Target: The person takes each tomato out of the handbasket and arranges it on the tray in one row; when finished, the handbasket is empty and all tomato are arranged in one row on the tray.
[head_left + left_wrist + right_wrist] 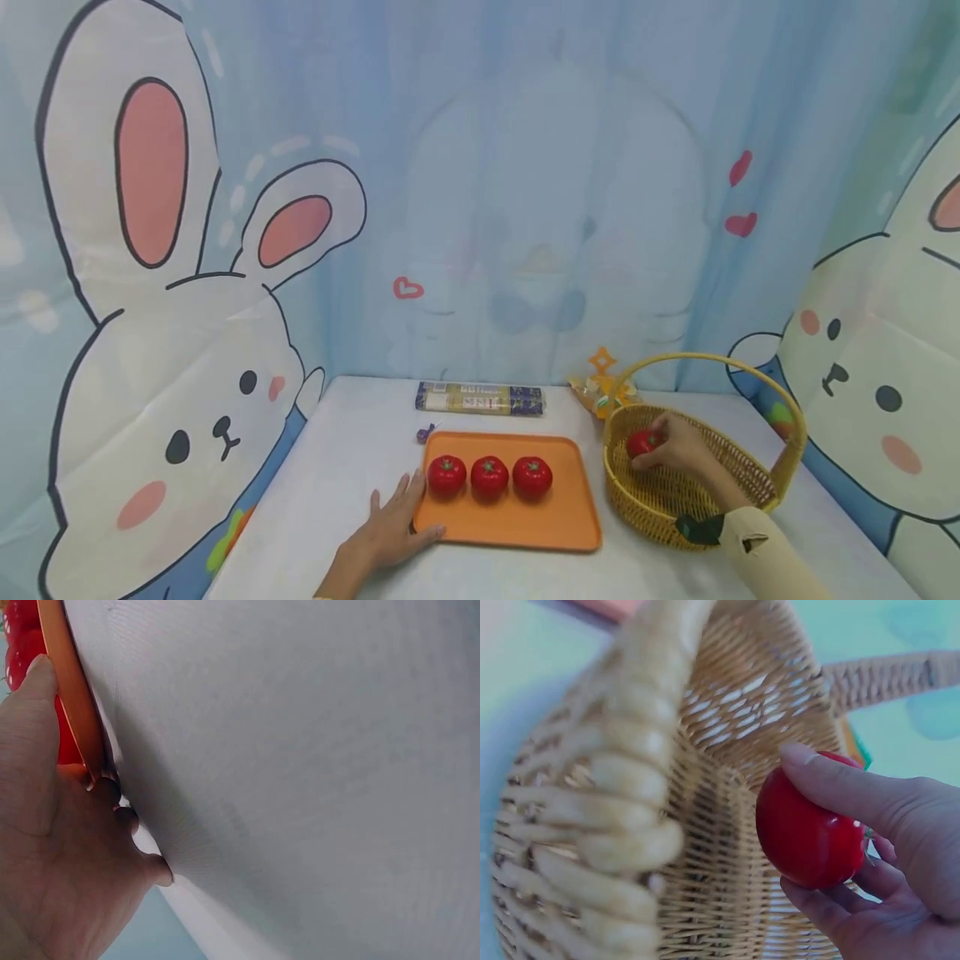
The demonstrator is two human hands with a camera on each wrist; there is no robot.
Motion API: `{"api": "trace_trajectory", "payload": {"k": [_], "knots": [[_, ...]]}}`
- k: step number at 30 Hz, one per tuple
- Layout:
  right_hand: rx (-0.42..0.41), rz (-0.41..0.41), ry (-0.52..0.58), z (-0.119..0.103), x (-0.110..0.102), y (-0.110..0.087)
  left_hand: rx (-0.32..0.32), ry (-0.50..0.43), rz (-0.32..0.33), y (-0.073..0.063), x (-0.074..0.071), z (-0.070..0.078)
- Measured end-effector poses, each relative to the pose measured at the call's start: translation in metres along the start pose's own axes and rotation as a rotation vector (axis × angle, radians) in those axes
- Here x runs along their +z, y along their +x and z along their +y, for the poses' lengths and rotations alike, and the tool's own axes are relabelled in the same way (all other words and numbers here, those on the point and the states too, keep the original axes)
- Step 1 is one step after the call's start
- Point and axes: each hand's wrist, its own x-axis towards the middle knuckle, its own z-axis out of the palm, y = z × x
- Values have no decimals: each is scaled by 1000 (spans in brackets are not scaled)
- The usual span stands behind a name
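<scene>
Inside the yellow wicker basket (637, 512), my right hand (681, 446) grips a red tomato (810, 829) with the thumb on one side and fingers on the other. The tomato's green stem faces the palm in the right wrist view. My left hand (393, 525) rests against the left edge of an orange tray (517, 529), fingers spread and fairly straight, the thumb over its near rim. On the tray, a left tomato (447, 477), a middle tomato (489, 479) and a right tomato (532, 479) sit in a row.
Behind the tray lies a long blue-and-gold package (480, 398), with a small purple item (425, 433) near the tray's corner. An orange-and-clear packet (600, 392) stands behind the basket. The basket's tall handle (701, 357) arches over it. A rabbit-print curtain (525, 208) closes off the back.
</scene>
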Motion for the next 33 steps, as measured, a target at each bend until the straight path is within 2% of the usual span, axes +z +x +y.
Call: {"api": "trace_trajectory", "payload": {"k": [9,15,21,26,33], "knots": [[-81,36,-10,-20,-13,-25,5,-23,13,-2,-3,3],[-116,45,72,-29,-8,-40,4,-3,5,0,0,0],[-171,42,147,-48,6,-51,14,9,8,-1,-2,3],[-195,46,175,-64,25,-59,8,8,1,0,-1,0],[-151,66,194,-80,54,-67,0,0,2,0,0,-3]]}}
